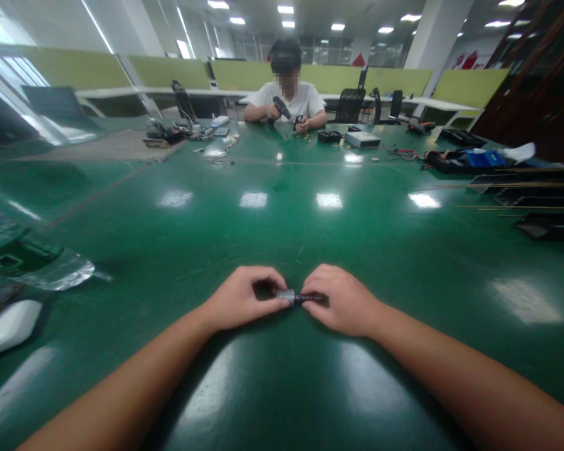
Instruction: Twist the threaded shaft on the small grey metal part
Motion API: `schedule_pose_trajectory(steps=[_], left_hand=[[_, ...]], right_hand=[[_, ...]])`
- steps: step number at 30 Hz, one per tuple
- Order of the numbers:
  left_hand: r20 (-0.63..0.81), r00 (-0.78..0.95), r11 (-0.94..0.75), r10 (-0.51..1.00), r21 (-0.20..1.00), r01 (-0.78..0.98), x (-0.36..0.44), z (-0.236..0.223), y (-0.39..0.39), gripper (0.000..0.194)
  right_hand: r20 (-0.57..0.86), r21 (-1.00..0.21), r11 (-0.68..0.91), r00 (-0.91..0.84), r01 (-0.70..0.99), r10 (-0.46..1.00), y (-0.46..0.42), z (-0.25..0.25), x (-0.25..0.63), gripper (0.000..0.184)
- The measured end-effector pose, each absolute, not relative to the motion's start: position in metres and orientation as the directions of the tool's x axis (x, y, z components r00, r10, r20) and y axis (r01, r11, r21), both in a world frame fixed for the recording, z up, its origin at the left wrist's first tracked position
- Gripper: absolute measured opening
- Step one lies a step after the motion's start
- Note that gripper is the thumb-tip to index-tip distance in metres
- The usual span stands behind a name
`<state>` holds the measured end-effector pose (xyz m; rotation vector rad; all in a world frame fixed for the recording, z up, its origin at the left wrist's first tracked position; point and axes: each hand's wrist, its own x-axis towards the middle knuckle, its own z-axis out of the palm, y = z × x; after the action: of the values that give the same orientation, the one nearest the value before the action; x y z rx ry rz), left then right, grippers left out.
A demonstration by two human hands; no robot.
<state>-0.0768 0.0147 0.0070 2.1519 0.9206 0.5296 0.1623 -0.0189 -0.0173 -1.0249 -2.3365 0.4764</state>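
Note:
Between my two hands lies a small silver cylinder with a dark, ribbed shaft (287,297); its exact kind is too small to tell. The thumb and fingers of my left hand (244,297) pinch the silver end. Around the dark shaft at the other end, my right hand (341,299) has its fingers closed, hiding part of it. Both hands are low over the green table (282,238), and the piece lies roughly level, running left to right.
A clear plastic bottle (32,260) lies on its side at the left, behind a white object (9,327). Across the table a person (286,100) holds a power drill (282,108). Black parts with thin rods (545,191) and a blue item (486,156) lie at the right.

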Motion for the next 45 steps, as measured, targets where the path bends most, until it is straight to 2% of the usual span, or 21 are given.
schedule_pose_trajectory(steps=[45], left_hand=[[0.085, 0.65, -0.472, 0.755, 0.758, 0.449, -0.078, 0.005, 0.016, 0.022]], right_hand=[[0.331, -0.527, 0.631, -0.547, 0.569, 0.769, -0.021, -0.015, 0.173, 0.01]])
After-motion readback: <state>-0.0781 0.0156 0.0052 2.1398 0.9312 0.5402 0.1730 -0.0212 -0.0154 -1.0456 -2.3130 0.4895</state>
